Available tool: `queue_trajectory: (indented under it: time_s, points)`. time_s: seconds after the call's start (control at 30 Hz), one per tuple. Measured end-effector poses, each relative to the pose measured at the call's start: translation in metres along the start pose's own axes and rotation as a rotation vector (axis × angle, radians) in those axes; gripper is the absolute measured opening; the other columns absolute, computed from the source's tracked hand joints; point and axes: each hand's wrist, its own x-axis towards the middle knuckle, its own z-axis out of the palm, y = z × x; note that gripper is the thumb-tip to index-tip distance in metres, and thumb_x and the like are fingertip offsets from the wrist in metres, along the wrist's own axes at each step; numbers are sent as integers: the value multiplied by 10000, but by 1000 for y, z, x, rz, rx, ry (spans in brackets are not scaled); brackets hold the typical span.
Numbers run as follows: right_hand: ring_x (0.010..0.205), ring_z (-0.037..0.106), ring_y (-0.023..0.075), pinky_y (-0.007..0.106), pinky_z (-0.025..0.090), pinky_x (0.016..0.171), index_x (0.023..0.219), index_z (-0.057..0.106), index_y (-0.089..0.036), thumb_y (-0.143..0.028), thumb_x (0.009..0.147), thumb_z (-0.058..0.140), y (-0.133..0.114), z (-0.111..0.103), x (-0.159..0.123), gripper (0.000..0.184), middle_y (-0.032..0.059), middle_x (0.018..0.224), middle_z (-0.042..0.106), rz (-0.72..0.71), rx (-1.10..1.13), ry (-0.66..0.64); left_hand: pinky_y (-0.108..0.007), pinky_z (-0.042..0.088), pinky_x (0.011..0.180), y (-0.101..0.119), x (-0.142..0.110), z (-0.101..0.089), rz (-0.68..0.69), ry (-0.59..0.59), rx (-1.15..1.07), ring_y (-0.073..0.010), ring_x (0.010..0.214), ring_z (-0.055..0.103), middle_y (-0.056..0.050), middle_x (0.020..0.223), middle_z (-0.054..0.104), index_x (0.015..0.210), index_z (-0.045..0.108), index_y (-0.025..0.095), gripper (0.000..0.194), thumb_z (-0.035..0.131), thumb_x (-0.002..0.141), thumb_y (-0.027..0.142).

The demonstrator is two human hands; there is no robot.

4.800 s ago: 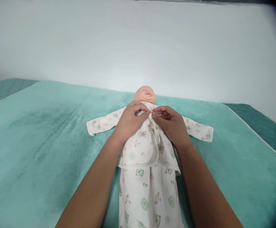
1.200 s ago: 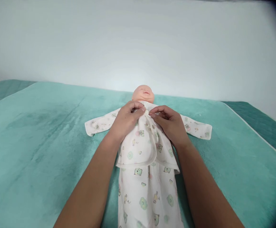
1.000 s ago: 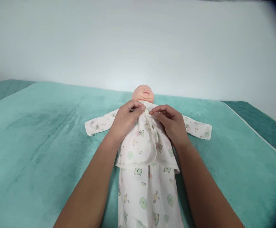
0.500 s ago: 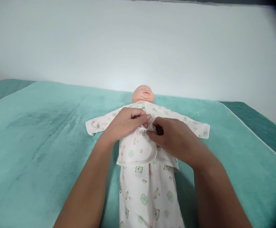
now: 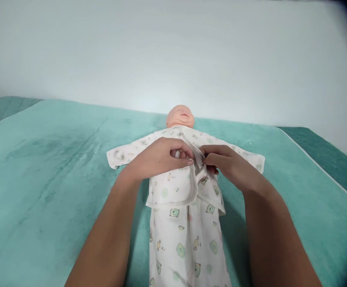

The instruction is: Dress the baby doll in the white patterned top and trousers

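Note:
A baby doll (image 5: 180, 116) lies on its back on a teal blanket (image 5: 56, 159), dressed in a white jacket (image 5: 173, 185) and trousers (image 5: 185, 247) printed with small green animals. Both sleeves are spread out to the sides. My left hand (image 5: 159, 157) pinches the left front edge of the jacket at mid-chest, fingers closed. Facing it, my right hand (image 5: 224, 161) pinches the right front edge. The two edges meet between my fingertips. Below my hands the jacket's lower flaps hang apart.
The teal blanket covers a wide flat surface with room on both sides of the doll. A darker green cover (image 5: 325, 155) shows past the blanket's right edge. A pale wall (image 5: 173, 56) runs behind the doll's head.
My hands have moved from the jacket's neckline down to mid-chest. The collar area now lies shut and flat under the doll's chin. The doll has not shifted.

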Motion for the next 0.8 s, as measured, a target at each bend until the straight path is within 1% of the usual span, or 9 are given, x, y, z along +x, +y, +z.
queue_trajectory:
  time_s: [0.1, 0.17, 0.27, 0.33, 0.43, 0.5, 0.6, 0.7, 0.8]
  points:
    - [596, 330, 121, 287, 229, 517, 651, 384, -208, -299, 850, 519, -6, 4, -1, 257, -23, 647, 350, 7, -70, 21, -267, 367, 554, 1, -1, 0, 7, -1, 17, -127, 655, 504, 6, 770, 649, 790, 717, 246, 80, 645, 795, 280]
    - [583, 317, 115, 283, 214, 506, 656, 393, -209, -347, 853, 567, -9, 5, -2, 297, -27, 644, 359, 2, -129, 32, -266, 358, 547, 0, -1, 0, 7, 8, 12, -126, 640, 479, 5, 742, 616, 787, 709, 241, 82, 641, 800, 285]
    - [600, 341, 122, 278, 236, 517, 681, 483, -209, -297, 837, 571, -9, 3, -3, 199, -19, 669, 428, -36, -150, -2, -268, 357, 544, -3, 0, -1, 18, 21, -28, -126, 621, 458, 0, 701, 577, 800, 711, 233, 127, 644, 821, 338]
    - [633, 374, 131, 276, 269, 543, 708, 534, -207, -242, 819, 557, -6, -1, -4, 118, -13, 700, 463, -68, -113, -57, -268, 363, 549, -4, 1, -1, 25, 24, -53, -124, 616, 464, 1, 689, 579, 804, 713, 229, 153, 654, 828, 369]
    - [669, 391, 136, 275, 299, 579, 739, 570, -206, -209, 819, 553, -3, -5, -4, 81, -15, 717, 458, -108, -25, -138, -263, 379, 556, -4, 1, -2, 24, 12, -90, -118, 615, 486, 5, 690, 604, 810, 718, 226, 159, 675, 826, 378]
    - [682, 400, 137, 277, 312, 596, 769, 593, -205, -233, 842, 568, -3, -6, -4, 82, -14, 731, 465, -125, 28, -172, -262, 398, 566, -3, 1, -3, 24, 4, -115, -121, 631, 519, 1, 704, 631, 819, 725, 222, 157, 680, 828, 372]
    - [664, 389, 133, 278, 307, 591, 768, 597, -202, -343, 890, 598, -3, -6, -4, 187, -14, 722, 458, -112, 62, -161, -266, 437, 596, -3, 0, -3, 26, 3, -147, -134, 672, 576, -14, 744, 674, 835, 737, 217, 144, 686, 828, 352]
    - [624, 335, 120, 275, 266, 560, 722, 560, -200, -448, 909, 612, 0, -4, -2, 316, -26, 676, 387, -107, 81, -138, -275, 469, 634, -4, 1, -3, 28, -11, -179, -144, 712, 608, -22, 783, 698, 855, 741, 214, 141, 691, 832, 344]
    - [610, 318, 114, 272, 243, 547, 734, 570, -199, -495, 904, 627, 4, -3, 1, 345, -32, 664, 362, -128, 114, -126, -282, 486, 660, -5, 2, -4, 38, -33, -202, -150, 738, 621, -27, 808, 704, 879, 741, 214, 153, 689, 841, 354]
